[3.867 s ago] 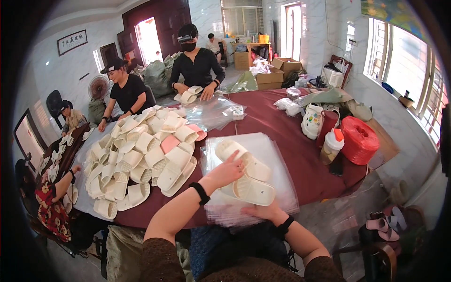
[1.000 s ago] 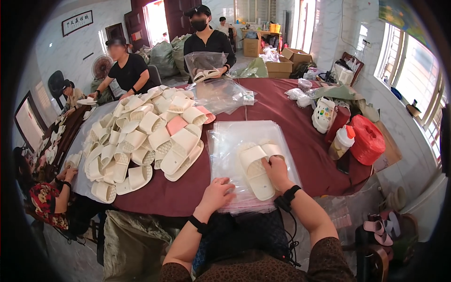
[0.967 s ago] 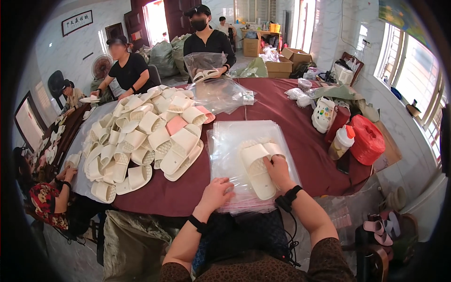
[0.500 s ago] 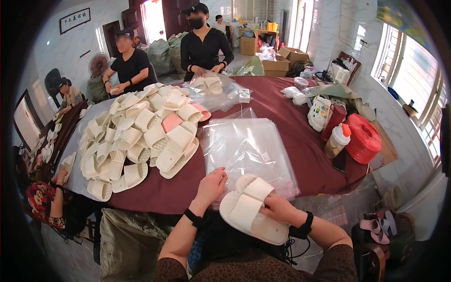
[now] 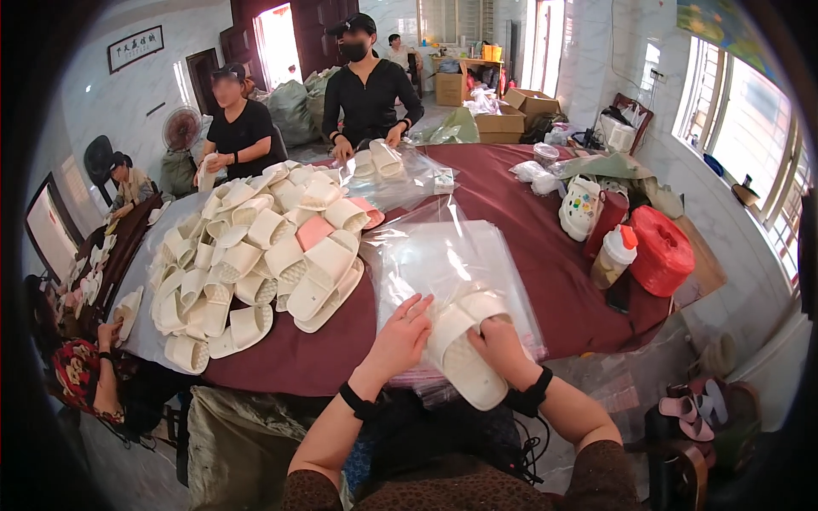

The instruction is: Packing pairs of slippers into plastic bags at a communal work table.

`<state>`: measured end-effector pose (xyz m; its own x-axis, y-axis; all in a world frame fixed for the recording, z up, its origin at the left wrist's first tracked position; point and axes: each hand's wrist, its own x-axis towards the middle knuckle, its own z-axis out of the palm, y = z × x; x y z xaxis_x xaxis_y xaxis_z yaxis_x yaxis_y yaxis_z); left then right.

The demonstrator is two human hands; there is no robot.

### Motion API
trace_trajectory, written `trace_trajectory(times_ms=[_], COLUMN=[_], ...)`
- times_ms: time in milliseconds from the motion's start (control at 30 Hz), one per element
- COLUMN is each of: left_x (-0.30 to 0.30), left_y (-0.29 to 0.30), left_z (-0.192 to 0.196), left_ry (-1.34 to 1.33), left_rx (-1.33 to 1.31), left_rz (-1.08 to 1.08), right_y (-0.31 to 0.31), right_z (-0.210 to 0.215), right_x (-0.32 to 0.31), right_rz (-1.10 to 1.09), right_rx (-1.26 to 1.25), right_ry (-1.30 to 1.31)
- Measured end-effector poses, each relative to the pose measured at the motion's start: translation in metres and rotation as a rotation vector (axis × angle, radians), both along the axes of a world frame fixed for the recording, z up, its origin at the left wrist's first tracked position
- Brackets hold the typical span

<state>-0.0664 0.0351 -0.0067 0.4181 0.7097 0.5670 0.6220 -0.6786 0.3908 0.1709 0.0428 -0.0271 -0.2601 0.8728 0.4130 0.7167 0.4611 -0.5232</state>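
Observation:
A pair of cream slide slippers (image 5: 467, 362) is in my right hand (image 5: 501, 347), whose fingers hook into a strap at the side. The toe ends lie over the near part of a stack of clear plastic bags (image 5: 443, 255), while the heels reach past the table's front edge. Whether the toes are inside the top bag, I cannot tell. My left hand (image 5: 405, 336) rests on the bags just left of the slippers, fingers stretched out and slightly apart. Left of the bags spreads a big heap of cream slippers (image 5: 243, 247) with a pink slipper (image 5: 315, 232) among them.
On the right of the maroon-covered table (image 5: 571, 319) stand a red twine roll (image 5: 663, 255), a bottle with an orange lid (image 5: 613, 255) and a white clog (image 5: 579, 209). Across the table a masked person (image 5: 371, 94) handles bagged slippers (image 5: 379, 160). Other people sit at left.
My right hand has carried the slippers forward and a little right, onto the bags. My left hand has shifted slightly right, its fingers now more stretched. The masked person's hands have spread apart.

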Motion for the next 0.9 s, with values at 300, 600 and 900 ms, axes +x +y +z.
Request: trace_trajectory(times_ms=[300,600,900], left_x=[-0.007,0.03,0.035], left_y=[0.002,0.002,-0.006], left_z=[0.003,0.013,0.014], left_ry=[-0.036,-0.129,-0.233], left_rx=[-0.052,-0.037,-0.334], left_rz=[0.124,-0.031,-0.326], right_y=[-0.004,0.002,0.022], right_z=[0.015,-0.015,-0.017], right_x=[0.011,-0.006,-0.016], right_rz=[-0.102,0.094,0.103], right_rx=[-0.071,0.047,-0.081], right_ry=[0.058,-0.04,-0.087])
